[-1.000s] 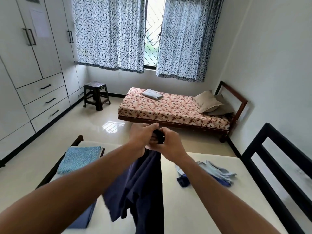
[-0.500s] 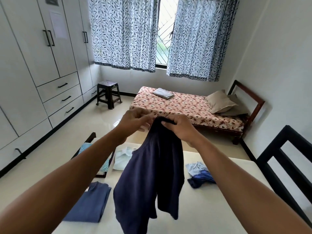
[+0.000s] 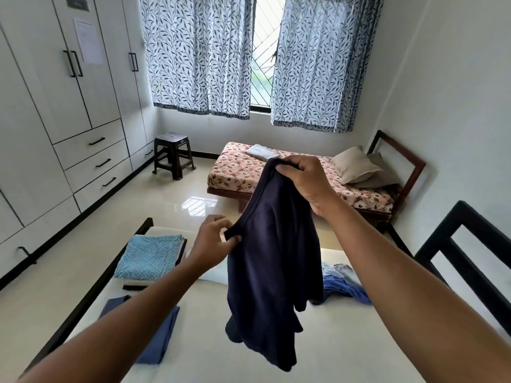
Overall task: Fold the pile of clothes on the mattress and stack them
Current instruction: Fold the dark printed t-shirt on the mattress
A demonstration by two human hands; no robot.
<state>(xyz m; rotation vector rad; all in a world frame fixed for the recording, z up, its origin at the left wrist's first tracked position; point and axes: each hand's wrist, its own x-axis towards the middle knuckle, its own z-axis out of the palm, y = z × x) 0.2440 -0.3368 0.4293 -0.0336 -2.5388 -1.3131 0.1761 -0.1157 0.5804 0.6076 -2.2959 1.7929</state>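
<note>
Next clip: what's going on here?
A person holds a navy garment up over the mattress. The right hand grips its top and the left hand pinches an edge lower down, so it hangs unfolded. A folded blue cloth and a teal cloth lie on the left; a small unfolded pile lies on the right.

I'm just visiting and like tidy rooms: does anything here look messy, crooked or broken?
Nothing looks broken or spilled. The one untidy spot is the crumpled blue clothes on the mattress, beside the navy garment held up by the left hand and right hand.
</note>
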